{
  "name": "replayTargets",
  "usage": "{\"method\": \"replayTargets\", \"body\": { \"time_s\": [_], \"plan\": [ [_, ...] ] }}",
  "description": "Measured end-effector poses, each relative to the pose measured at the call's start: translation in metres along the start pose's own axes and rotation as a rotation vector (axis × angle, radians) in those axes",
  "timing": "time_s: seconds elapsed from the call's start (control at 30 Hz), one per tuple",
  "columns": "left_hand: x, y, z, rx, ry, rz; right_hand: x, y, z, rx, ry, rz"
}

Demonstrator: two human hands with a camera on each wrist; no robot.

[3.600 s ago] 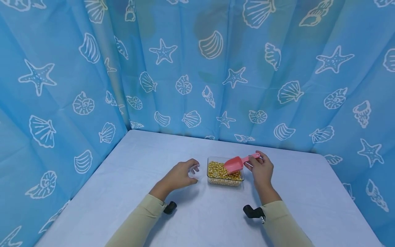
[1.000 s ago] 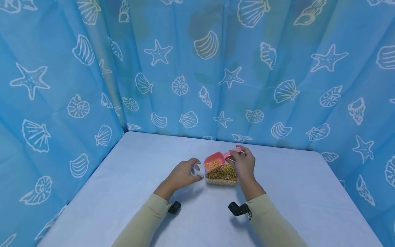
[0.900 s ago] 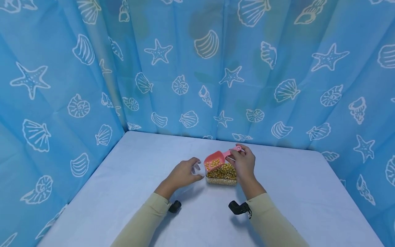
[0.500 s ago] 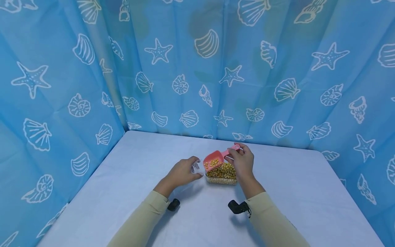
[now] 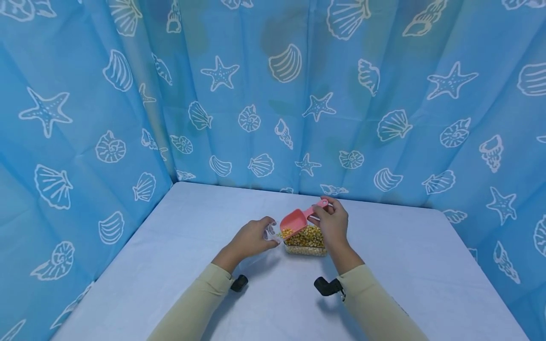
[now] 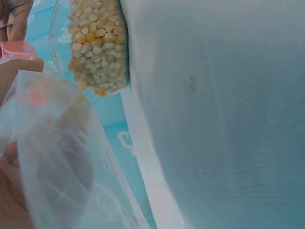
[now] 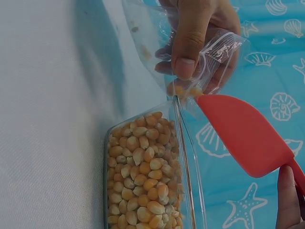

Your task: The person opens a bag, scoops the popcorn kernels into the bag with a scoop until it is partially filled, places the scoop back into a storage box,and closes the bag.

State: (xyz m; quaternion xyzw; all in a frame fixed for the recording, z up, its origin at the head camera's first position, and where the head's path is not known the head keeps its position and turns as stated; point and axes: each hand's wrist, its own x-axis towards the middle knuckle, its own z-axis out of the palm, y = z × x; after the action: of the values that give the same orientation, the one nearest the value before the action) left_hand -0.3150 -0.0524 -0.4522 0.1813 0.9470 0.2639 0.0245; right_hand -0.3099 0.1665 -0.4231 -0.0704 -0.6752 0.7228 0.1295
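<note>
My left hand [image 5: 252, 240] holds a clear plastic bag [image 6: 62, 157] by its mouth, the thumb and fingers spread around the opening. In my right hand [image 5: 335, 225] is the handle of a pink scoop [image 5: 294, 219], pinched between thumb and fingers. The scoop tilts down to the left with its lip at the bag's mouth. A few yellow corn kernels [image 5: 286, 232] lie at that lip, and some show at the bag's opening in the right wrist view. Directly below the scoop stands a clear rectangular container [image 7: 193, 191] filled with corn kernels [image 7: 143, 176].
A white cloth covers the table [image 5: 264, 303]. Behind it and to the left hangs a blue curtain [image 5: 264, 132] with white shells and starfish. Each wrist carries a small black camera mount, such as the right one [image 5: 327, 286].
The scoop has come from the corn in the container leftward to the bag. Over the last half second it has tipped further, and its kernels have slid to the lip and toward the bag.
</note>
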Motion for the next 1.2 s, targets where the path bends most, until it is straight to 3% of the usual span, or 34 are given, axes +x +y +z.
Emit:
{"method": "replayTargets", "body": {
  "time_s": [0.73, 1.03, 1.2],
  "plan": [
    [0.001, -0.005, 0.003, -0.015, -0.002, 0.044, 0.001, -0.007, -0.004, 0.013, -0.009, -0.061],
    [0.0, -0.001, -0.002, -0.032, -0.025, 0.057, 0.008, -0.005, -0.02, 0.034, 0.069, -0.06],
    [0.0, 0.0, -0.002, -0.038, -0.038, 0.038, 0.011, 0.007, -0.038, 0.024, 0.107, -0.015]
  ]
}}
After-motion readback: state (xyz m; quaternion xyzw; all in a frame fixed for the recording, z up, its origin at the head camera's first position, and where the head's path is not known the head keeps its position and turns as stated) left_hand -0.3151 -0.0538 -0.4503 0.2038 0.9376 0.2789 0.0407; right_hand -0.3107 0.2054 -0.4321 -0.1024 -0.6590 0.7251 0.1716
